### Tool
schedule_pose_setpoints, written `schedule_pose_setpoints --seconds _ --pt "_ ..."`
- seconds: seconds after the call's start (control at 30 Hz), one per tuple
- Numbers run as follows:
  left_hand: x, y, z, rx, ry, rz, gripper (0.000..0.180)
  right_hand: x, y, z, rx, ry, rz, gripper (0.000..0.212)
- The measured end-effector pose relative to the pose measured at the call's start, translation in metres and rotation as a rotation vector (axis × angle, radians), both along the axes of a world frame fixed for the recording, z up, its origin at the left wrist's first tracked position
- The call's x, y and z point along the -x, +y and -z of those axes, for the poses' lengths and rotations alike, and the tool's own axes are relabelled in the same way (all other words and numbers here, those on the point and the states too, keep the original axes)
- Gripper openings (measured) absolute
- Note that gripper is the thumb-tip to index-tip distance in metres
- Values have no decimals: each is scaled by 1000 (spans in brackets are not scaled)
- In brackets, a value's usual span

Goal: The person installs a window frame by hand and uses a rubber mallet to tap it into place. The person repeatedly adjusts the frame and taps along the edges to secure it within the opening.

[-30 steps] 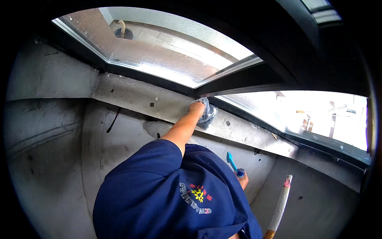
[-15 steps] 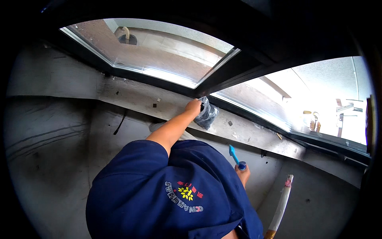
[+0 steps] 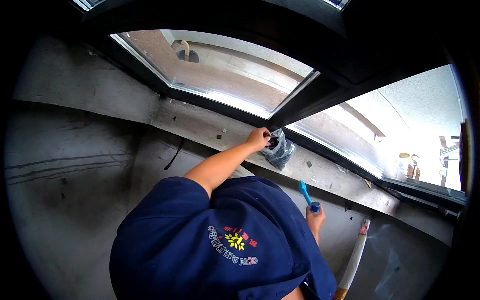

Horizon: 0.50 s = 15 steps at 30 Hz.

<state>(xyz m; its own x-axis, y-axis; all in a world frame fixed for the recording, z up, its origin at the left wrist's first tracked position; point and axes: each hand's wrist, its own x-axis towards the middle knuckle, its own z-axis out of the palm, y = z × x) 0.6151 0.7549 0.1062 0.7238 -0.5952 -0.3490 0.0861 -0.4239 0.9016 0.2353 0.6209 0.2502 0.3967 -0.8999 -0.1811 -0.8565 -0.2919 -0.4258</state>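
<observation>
Evidently, the left hand [image 3: 259,139] was at the open mouth of a clear, crinkled plastic bag [image 3: 280,153] holding dark contents, its fingers curled and drawn together. Whether they had closed on the plastic or on something inside could not be told. The bag sat on a long, stained grey ledge [image 3: 335,177], close to its front edge and just beside a black window frame [image 3: 320,100].

Lower and to the right, the right hand [image 3: 314,218] was wrapped around a light-blue tool [image 3: 303,189] with a flat, widened tip pointing up toward the ledge. A round dark-blue piece [image 3: 315,207] stood above the fist, next to the tool; whether the two were joined was unclear.

Along the ledge lay a small dark square [image 3: 219,136] with a whitish chip [image 3: 224,130] near it, left of the bag, and another dark grey bit [image 3: 309,164] to its right. Beyond the glass stood a dark bucket [image 3: 188,55] with a pale curved piece rising from it. A navy shirt [image 3: 200,240] filled the lower middle, and a white cigarette [image 3: 356,257] with a burnt tip slanted up beside it.
</observation>
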Motion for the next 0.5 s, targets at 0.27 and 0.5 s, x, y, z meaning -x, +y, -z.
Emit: schedule_pose_setpoints --seconds 0.27,0.5 --pt "-60 85 -85 409 260 -331 29 -39 36 -50 -217 -223 -58 26" --pt "-106 144 -204 603 320 -387 20 -111 83 -119 -838 -725 93 32"
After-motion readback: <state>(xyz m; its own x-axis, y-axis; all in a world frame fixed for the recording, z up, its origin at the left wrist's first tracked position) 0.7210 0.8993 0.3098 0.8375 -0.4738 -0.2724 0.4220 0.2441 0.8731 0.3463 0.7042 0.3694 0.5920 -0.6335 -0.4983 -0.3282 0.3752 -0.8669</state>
